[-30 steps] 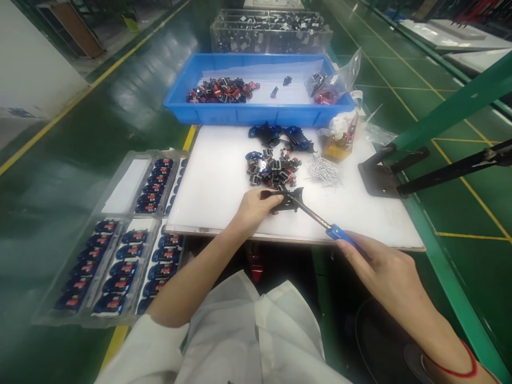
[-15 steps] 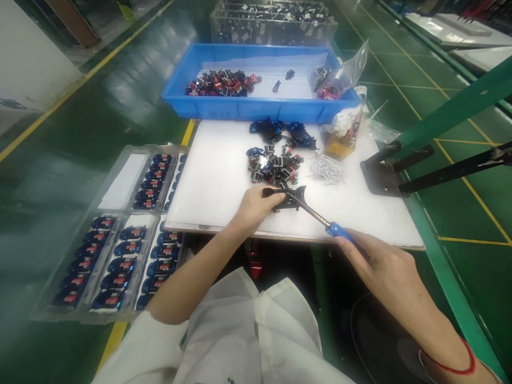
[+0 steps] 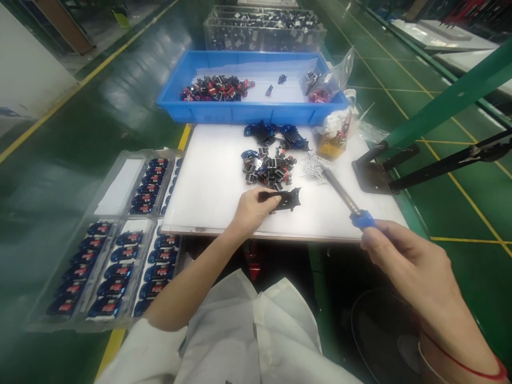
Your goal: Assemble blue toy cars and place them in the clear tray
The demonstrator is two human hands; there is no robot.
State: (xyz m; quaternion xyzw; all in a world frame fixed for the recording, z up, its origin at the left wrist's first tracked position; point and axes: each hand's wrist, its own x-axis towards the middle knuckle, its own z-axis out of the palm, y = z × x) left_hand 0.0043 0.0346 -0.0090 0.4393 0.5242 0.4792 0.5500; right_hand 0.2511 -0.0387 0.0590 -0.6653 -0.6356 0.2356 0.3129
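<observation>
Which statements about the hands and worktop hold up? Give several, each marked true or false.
1. The left hand holds a black plastic part. True.
2. The right hand grips a blue-handled tool. True.
3. The blue-handled tool touches the black plastic part. False: the two are apart.
4. Clear trays lie right of the white worktop. False: they lie left of it.
5. The blue bin stands beyond the heap of small parts. True.
6. Thin metal pins lie inside the blue bin. False: they lie on the white worktop.
</observation>
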